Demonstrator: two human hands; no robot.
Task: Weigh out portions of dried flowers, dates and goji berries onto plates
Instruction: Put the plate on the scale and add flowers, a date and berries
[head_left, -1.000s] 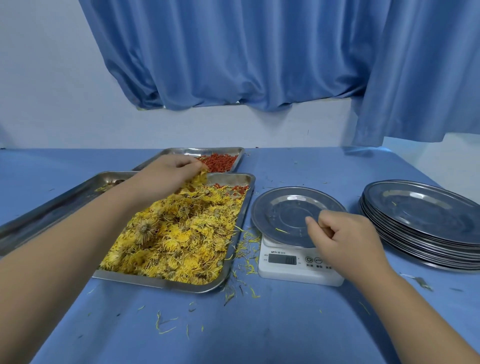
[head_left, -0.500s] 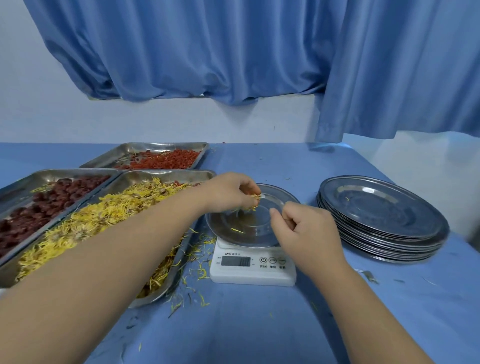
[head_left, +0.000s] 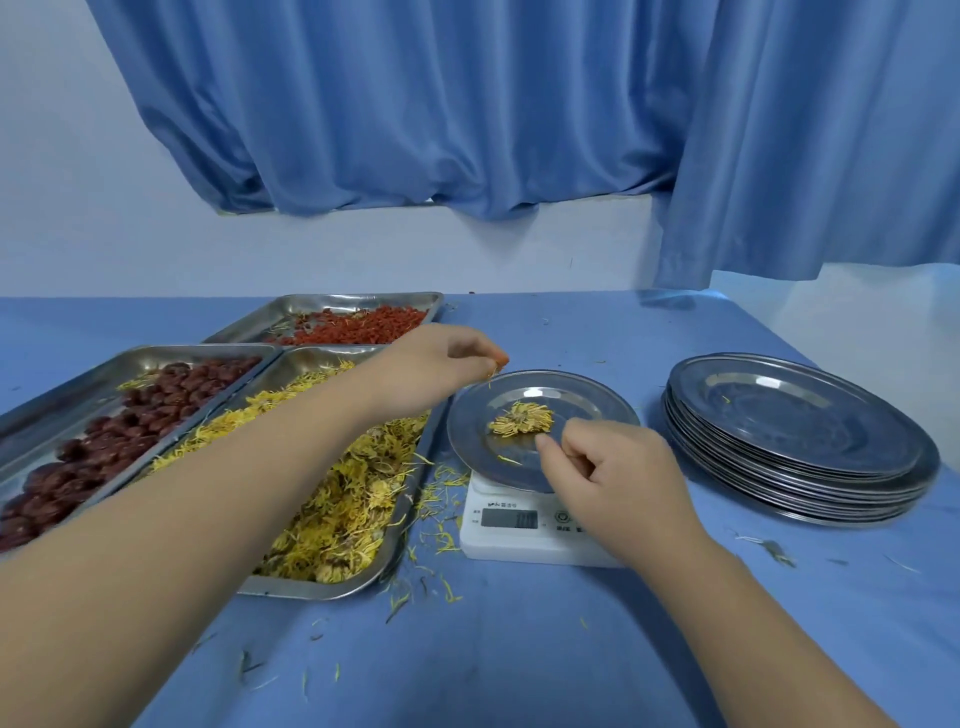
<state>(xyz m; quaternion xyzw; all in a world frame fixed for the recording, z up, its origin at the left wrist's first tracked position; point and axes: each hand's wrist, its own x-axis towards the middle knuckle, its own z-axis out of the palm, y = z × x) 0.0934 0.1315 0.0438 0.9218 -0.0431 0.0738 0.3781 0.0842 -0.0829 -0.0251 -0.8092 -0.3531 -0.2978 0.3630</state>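
Dried flower (head_left: 521, 418) just landed on the plate (head_left: 597, 410) on the scale (head_left: 519, 538), first portion started; left hand (head_left: 436, 366) pinching stray petals (head_left: 493, 374) over its left rim, right hand (head_left: 618, 470) curled, hold unclear

Bare left hand (head_left: 441, 371) and right hand (head_left: 623, 475); forearms (head_left: 208, 519) uncovered right to the frame edge.

Three steel trays are counted toward the table's (head_left: 519, 649) left edge: one goji berry tray (head_left: 353, 297), one date tray (head_left: 78, 387), one dried flower tray (head_left: 311, 590); one scale (head_left: 519, 540), one plate (head_left: 582, 387) and one flower head (head_left: 521, 418) are seen; one plate stack (head_left: 800, 431) is noted, its number untellable.
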